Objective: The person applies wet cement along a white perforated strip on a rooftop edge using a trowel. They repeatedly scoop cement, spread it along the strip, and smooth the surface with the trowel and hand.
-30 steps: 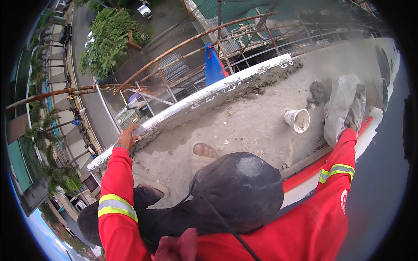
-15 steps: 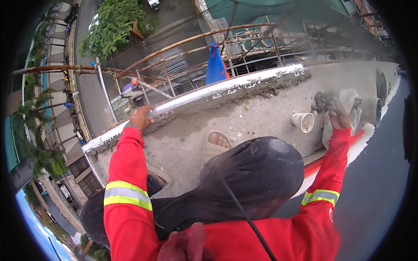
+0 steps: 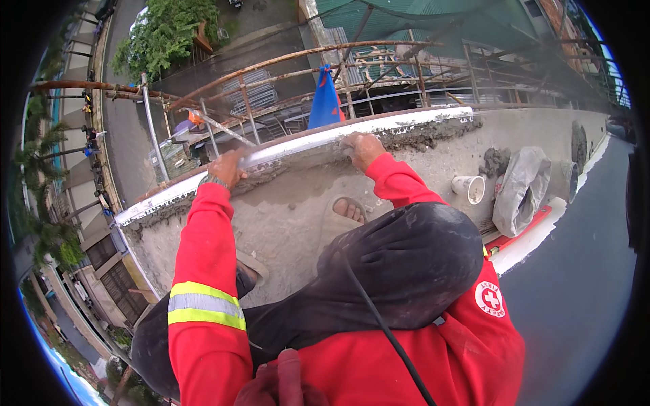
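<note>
A long white edge trim with perforated sides runs along the outer edge of a concrete ledge, with rough grey mortar along its inner side. My left hand is wrapped over the trim, its fingers reaching across to the outer edge. Farther right, my right hand is closed with curled fingers against the trim's inner side. Whatever its fingers hold, if anything, is hidden. A white cup lies tipped on the ledge to the right, near a mortar heap.
Right of the cup stand a pale sack and a grey cylindrical container, beside a red bar. Beyond the trim are rusty scaffold pipes, a blue cloth and a drop to the street. My sandalled foot rests on the ledge.
My right hand has left the sack and mortar heap and come left to the trim. My left hand stays on the trim, slightly farther right. The view has shifted a little.
</note>
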The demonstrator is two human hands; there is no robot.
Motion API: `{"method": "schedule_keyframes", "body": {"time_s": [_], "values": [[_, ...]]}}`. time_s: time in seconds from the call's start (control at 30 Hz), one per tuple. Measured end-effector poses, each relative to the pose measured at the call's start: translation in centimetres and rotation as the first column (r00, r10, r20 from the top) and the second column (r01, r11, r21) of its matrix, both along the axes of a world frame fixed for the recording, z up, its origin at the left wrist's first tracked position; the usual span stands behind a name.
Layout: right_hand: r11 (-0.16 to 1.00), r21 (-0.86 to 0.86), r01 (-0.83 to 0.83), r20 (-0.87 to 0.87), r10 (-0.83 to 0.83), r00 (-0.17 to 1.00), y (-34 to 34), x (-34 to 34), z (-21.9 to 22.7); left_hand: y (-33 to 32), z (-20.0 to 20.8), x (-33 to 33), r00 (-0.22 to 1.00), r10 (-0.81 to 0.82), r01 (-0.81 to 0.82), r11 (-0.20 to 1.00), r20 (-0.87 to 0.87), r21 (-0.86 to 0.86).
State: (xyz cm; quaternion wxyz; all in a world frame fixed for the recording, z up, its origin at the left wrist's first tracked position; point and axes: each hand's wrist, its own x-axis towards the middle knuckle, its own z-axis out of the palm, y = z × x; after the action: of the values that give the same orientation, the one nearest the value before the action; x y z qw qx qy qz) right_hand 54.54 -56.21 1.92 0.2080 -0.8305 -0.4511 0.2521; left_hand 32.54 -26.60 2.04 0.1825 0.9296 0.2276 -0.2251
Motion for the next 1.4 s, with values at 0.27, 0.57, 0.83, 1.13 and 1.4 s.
{"method": "schedule_keyframes", "body": {"time_s": [0.27,0.57,0.83,1.13,1.4], "values": [[0.979,-0.062,0.194,0.218,-0.176,0.960,-4.5,2.9,1.8,-0.1,0.3,0.3,0.998,0.055,-0.054,0.997,0.018,-0.056],[0.956,0.025,0.294,0.238,-0.291,0.927,-5.7,1.5,1.8,-0.1,0.7,0.4,0.998,0.044,-0.042,0.997,0.033,-0.068],[0.969,-0.153,0.196,0.401,-0.121,0.908,-2.9,-7.0,0.8,0.1,0.3,0.2,1.000,0.023,-0.023,0.997,0.000,-0.074],[0.986,-0.154,0.056,0.429,0.016,0.903,-2.9,-7.5,1.7,0.2,0.7,0.4,0.999,0.012,-0.009,0.996,0.030,-0.090],[0.942,-0.190,0.275,0.421,-0.175,0.890,-5.7,-5.1,1.7,0.1,1.1,0.6,1.000,-0.003,0.005,0.995,0.016,-0.100]]}}
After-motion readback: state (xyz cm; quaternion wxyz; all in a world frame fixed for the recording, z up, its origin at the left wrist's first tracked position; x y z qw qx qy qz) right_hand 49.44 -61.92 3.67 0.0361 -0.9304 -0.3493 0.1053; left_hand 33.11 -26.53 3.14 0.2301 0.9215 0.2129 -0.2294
